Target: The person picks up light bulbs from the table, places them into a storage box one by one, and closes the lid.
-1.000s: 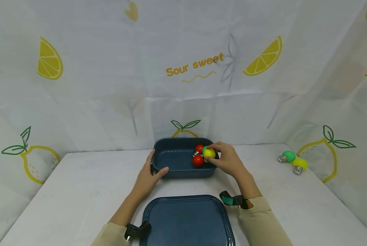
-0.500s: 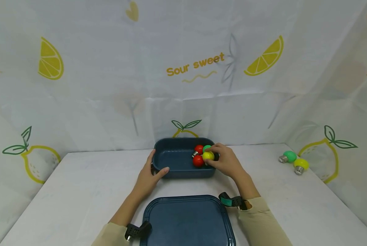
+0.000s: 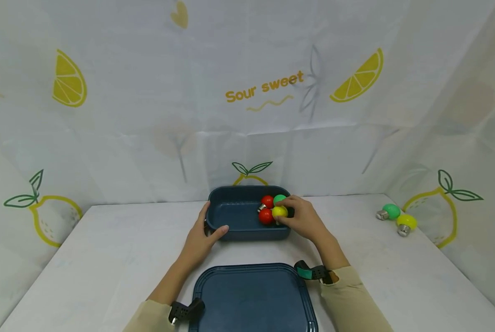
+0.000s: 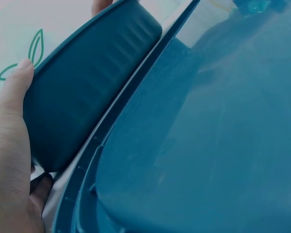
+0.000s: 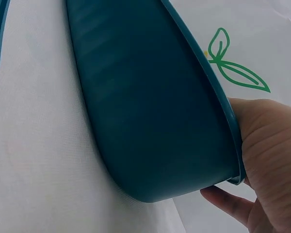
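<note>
A dark blue rectangular container (image 3: 235,214) stands at the back of the table. My left hand (image 3: 199,240) grips its left end, thumb over the near rim and fingers along the side; the left wrist view shows that thumb against the outer wall (image 4: 82,92). Over the right end, my right hand (image 3: 306,220) pinches a yellow light bulb (image 3: 279,211) low inside the container. Two red bulbs, a front one (image 3: 265,216) and a rear one (image 3: 267,200), lie beside it, with a green bulb (image 3: 279,198) behind. The container wall (image 5: 145,97) hides the bulbs in the right wrist view.
A flat dark blue tray (image 3: 253,299) lies in front of the container, between the forearms. Near the table's right edge lie another green bulb (image 3: 391,211) and another yellow bulb (image 3: 406,221). A white printed cloth (image 3: 247,138) hangs right behind the table.
My right hand has lowered the yellow bulb slightly and shifted it left, close to the front red bulb, uncovering more of the green one. The left hand has kept its place on the container.
</note>
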`<action>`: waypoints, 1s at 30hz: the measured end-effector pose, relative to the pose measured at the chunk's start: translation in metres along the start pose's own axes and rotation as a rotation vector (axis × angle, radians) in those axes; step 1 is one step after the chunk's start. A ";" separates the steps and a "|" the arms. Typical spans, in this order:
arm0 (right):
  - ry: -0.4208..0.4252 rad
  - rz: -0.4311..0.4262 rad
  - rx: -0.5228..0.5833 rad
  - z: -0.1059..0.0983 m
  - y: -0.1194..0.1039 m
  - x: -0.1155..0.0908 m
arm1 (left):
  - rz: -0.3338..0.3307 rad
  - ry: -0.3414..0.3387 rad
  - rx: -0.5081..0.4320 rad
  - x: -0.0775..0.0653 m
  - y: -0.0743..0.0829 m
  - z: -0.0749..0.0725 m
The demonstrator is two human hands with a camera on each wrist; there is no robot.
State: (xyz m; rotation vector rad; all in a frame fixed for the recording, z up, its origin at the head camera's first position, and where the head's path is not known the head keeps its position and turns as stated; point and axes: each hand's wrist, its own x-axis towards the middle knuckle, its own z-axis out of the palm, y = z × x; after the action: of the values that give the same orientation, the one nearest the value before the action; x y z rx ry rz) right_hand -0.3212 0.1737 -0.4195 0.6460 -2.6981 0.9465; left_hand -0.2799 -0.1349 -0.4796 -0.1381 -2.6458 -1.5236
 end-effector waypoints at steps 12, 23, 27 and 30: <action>-0.035 0.033 0.009 0.000 0.000 0.002 | 0.006 0.006 0.005 -0.001 0.001 0.001; -0.067 0.061 0.007 -0.003 -0.002 0.002 | 0.009 -0.002 0.011 0.000 0.002 0.001; -0.072 0.058 0.008 -0.004 -0.003 0.001 | 0.010 0.003 0.017 0.000 0.001 0.001; -0.060 0.042 0.004 -0.006 -0.005 0.001 | 0.015 0.012 0.023 -0.001 0.001 0.001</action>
State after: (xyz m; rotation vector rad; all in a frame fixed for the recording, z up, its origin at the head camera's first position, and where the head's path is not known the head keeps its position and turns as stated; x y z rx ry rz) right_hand -0.3197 0.1740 -0.4121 0.6305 -2.7731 0.9571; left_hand -0.2792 -0.1338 -0.4795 -0.1462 -2.6457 -1.4848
